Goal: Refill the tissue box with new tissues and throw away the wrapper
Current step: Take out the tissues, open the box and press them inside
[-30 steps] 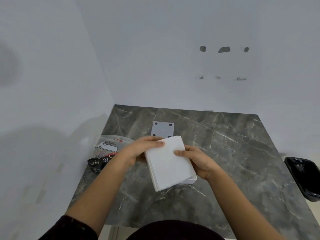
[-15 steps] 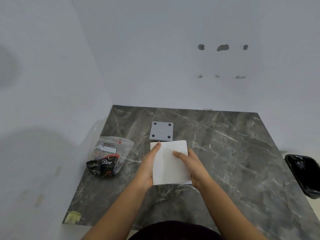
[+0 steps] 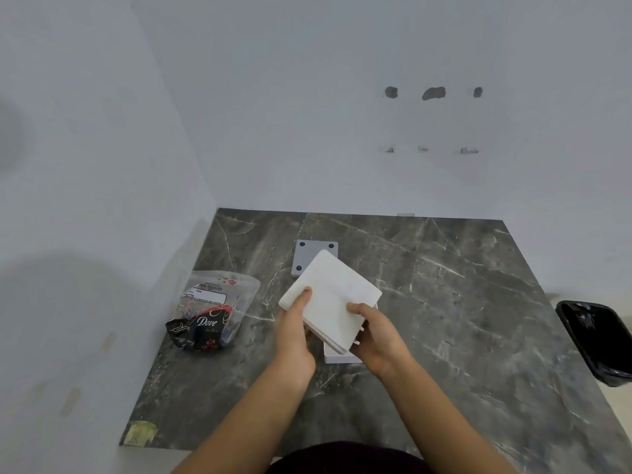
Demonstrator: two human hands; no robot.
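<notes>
A white stack of tissues [image 3: 333, 295] is held tilted between both hands at the middle of the table. My left hand [image 3: 294, 328] grips its left edge and my right hand [image 3: 378, 333] grips its near right corner. Under the stack a white box [image 3: 342, 356] shows only its near edge on the table. The grey box lid [image 3: 309, 252] lies flat behind the stack with its dark feet up, partly covered by it. The emptied clear and black tissue wrapper [image 3: 213, 311] lies at the left of the table.
The dark marble table [image 3: 461, 319] stands in a corner of white walls, to the left and behind. A black lined bin [image 3: 596, 340] stands past the table's right edge. A yellowish sticker [image 3: 139, 433] marks the near left corner.
The tissue stack has been turned clockwise and tipped up over the box, now covering part of the lid. Both hands kept hold of it.
</notes>
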